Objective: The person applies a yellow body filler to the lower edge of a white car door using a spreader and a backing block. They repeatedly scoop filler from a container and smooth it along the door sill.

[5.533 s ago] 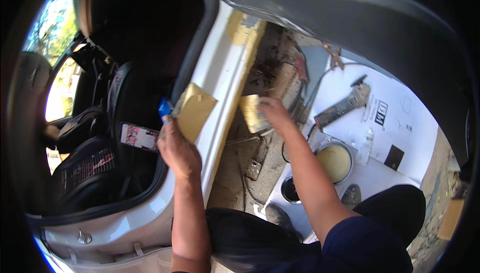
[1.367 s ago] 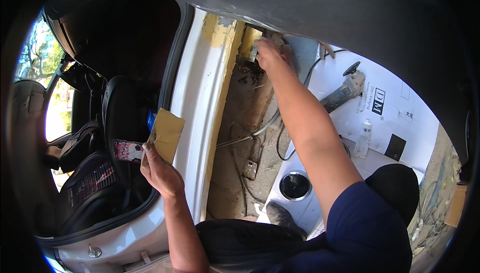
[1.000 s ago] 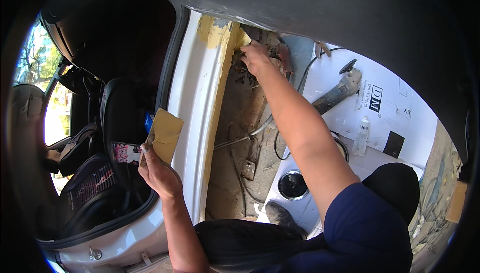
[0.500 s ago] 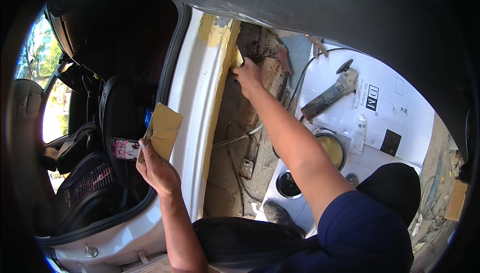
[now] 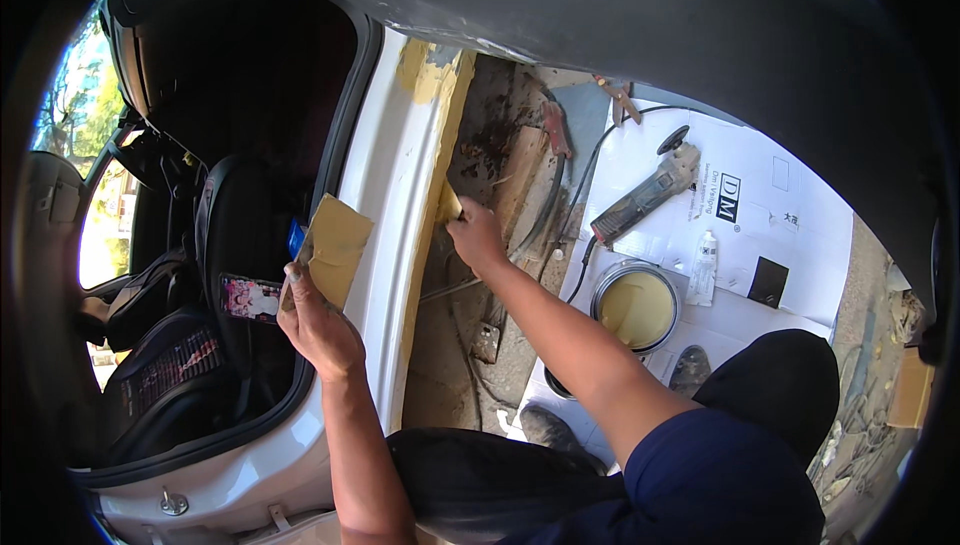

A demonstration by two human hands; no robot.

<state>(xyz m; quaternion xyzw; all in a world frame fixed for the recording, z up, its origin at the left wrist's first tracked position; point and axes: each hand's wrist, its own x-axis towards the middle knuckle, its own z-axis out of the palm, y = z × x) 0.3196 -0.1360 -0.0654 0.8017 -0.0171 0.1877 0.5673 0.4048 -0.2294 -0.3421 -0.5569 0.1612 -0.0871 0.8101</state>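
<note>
Now, along the sill, the right hand is farther toward six o'clock than half a second ago, and the can at its four o'clock shows more fully past the forearm; the left hand clamps the board, at its twelve; the right pinches the spreader, between its ten and eleven

my left forearm rises almost straight up, ending in my left hand — closed in a grip, thumb pointing up, its tip smudged grey. my right arm stretches forward and slants leftward — my right hand is farther out than the left, pinched closed.
</note>
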